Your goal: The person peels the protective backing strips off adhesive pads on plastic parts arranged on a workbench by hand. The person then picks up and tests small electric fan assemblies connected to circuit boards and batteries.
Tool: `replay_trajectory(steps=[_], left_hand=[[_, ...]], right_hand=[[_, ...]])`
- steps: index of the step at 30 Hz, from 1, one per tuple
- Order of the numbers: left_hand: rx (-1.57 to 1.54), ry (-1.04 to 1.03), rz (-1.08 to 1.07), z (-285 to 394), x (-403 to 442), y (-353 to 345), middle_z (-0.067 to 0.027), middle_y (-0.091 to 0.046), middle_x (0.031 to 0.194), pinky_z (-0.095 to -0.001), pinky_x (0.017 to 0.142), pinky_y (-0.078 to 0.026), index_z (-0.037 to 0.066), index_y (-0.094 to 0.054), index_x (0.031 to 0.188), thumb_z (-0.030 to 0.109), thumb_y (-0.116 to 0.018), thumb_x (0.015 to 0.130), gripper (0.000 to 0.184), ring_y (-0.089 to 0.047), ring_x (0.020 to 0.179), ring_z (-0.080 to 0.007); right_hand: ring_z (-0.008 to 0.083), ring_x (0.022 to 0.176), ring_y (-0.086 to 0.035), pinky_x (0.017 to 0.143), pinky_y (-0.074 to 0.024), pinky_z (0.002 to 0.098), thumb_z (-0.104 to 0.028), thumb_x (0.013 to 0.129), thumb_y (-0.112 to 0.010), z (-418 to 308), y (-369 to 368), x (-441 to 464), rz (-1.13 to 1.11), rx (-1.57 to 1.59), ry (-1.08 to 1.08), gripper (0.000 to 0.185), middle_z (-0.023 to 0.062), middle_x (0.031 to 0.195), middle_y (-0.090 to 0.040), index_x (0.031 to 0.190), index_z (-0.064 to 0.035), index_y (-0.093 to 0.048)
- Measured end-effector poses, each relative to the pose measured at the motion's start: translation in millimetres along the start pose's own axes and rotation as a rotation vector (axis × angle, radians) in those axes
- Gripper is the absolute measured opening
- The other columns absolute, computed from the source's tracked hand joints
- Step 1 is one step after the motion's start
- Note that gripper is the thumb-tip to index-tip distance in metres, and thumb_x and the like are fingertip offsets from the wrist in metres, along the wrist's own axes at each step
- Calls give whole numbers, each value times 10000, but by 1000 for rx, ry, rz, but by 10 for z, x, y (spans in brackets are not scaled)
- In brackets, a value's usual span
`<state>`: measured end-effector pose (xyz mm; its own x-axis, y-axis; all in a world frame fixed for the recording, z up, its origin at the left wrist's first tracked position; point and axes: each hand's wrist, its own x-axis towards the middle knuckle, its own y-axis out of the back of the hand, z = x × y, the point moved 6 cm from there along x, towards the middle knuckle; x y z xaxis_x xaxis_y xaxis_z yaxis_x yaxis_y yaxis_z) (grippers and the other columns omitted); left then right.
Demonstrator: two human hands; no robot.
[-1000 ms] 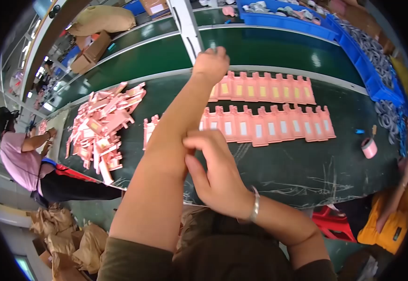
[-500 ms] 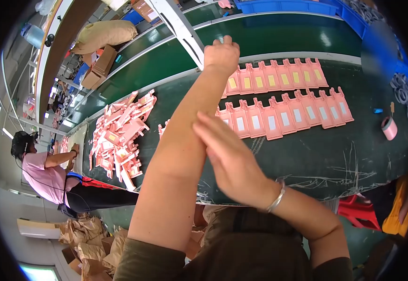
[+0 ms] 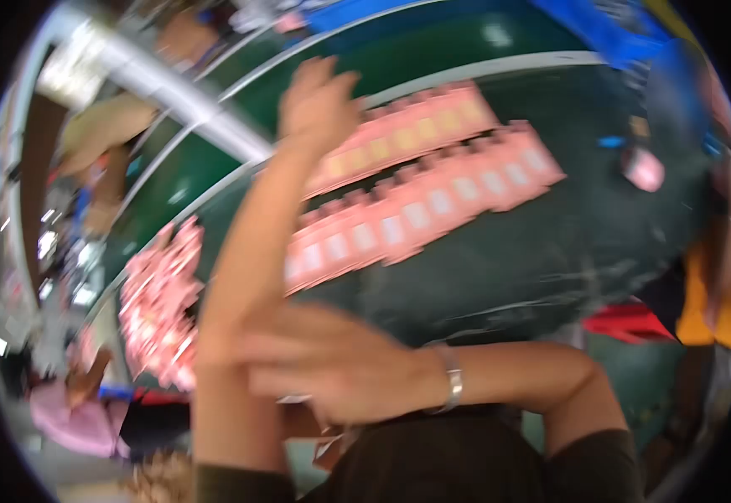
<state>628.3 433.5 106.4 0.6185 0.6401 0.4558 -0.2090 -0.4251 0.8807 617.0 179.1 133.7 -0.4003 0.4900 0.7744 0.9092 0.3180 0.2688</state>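
Observation:
My left arm reaches forward, and my left hand (image 3: 319, 105) is raised at the far edge of the dark table (image 3: 466, 277), its blurred fingers apart with nothing visible in them. My right hand (image 3: 332, 360), a silver bracelet on its wrist, lies across my left arm near the elbow, fingers stretched out and smeared by motion. Beside my left forearm are two overlapping rows of pink plastic pieces: the back row (image 3: 416, 126) has yellowish rectangles, the front row (image 3: 424, 205) whitish ones. A jumbled heap of pink pieces (image 3: 160, 302) lies at the left.
A pink roll (image 3: 644, 169) and a small blue object (image 3: 611, 142) lie at the right. Behind the table run a green belt (image 3: 432, 42) and a white post (image 3: 181, 96). Blue bins (image 3: 592, 29) stand at the back right. A person in pink (image 3: 76, 415) is at the left.
The view has swung and blurred. My left hand's fingers have spread from a more curled shape. My right hand has moved down my left arm toward the elbow.

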Motion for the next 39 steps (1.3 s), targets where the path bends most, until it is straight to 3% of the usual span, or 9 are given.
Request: replay_trajectory(steps=[2, 10, 14, 19, 24, 33, 36, 37, 39], left_hand=[[-50, -96, 61, 52, -87, 5, -152, -454, 1298, -434, 1012, -325, 125, -604, 1093, 229, -664, 729, 384, -376, 1236, -343], [-589, 29, -181, 245, -976, 552, -190, -591, 1066, -357, 891, -413, -31, -584, 1019, 61, -608, 768, 268, -551, 1036, -333], [-769, 223, -424, 249, -1226, 556, -153, -637, 942, -314, 808, -461, -33, -603, 977, 11, -629, 732, 251, -622, 890, -251], [-939, 207, -407, 410, -1219, 435, -136, -645, 911, -305, 780, -470, -25, -604, 980, 27, -636, 735, 252, -627, 863, -232], [-1037, 6, -309, 823, -975, 771, -129, -644, 894, -309, 747, -470, 0, -607, 979, 25, -637, 737, 245, -624, 829, -234], [-1396, 76, -104, 1280, -1014, 831, -141, -523, 1166, -316, 932, -365, 3, -479, 1183, 98, -620, 806, 414, -494, 1102, -235], [-1589, 106, -210, 1484, -1129, 670, -147, -466, 1237, -324, 987, -324, 2, -377, 1275, 146, -592, 847, 500, -431, 1179, -225], [-1752, 151, -265, 1569, -1126, 612, -149, -448, 1256, -327, 1003, -312, 3, -344, 1299, 165, -582, 860, 525, -410, 1203, -226], [-2023, 220, -494, 1781, -1099, 492, -140, -421, 1286, -354, 1011, -316, 9, -321, 1316, 235, -519, 905, 510, -419, 1203, -236]], right_hand=[[315, 1039, -524, 840, -441, 399, -96, 778, -598, -109, 202, -145, 2, 206, -91, 153, 160, 1169, -506, 925, -59, -577], [320, 1056, -503, 894, -413, 380, -39, 684, -666, -168, 3306, -1812, 952, -1368, -567, 190, 183, 1118, -517, 856, -57, -586], [372, 1174, -402, 974, -351, 406, -181, 650, -758, 9, 3637, -2305, 590, -1414, -1012, 560, 211, 1275, -389, 1136, -108, -490], [320, 1059, -492, 908, -412, 357, -148, 592, -798, 170, 3766, -2379, 574, -1318, -926, 656, 147, 1171, -481, 1161, -81, -480], [212, 1066, -532, 834, -457, 319, -183, 731, -710, -121, 3398, -1847, 885, -91, -658, 641, 89, 1137, -536, 1259, -18, -386], [336, 996, -562, 755, -535, 426, -419, 663, -734, -506, 2566, -1148, 716, 560, -487, 942, 251, 1156, -483, 1323, 48, -250], [387, 753, -587, 517, -542, 389, -549, 714, -632, -381, 2316, -1281, 700, 631, -510, 927, 241, 1073, -476, 1345, -19, -207], [331, 889, -600, 700, -521, 377, -656, 709, -544, -313, 2221, -1296, 658, 777, -436, 954, 282, 1049, -515, 1294, 49, -278], [333, 858, -608, 635, -528, 389, -698, 782, -367, -144, 2046, -1396, 695, 914, -553, 867, 270, 1034, -536, 1253, 29, -354]])
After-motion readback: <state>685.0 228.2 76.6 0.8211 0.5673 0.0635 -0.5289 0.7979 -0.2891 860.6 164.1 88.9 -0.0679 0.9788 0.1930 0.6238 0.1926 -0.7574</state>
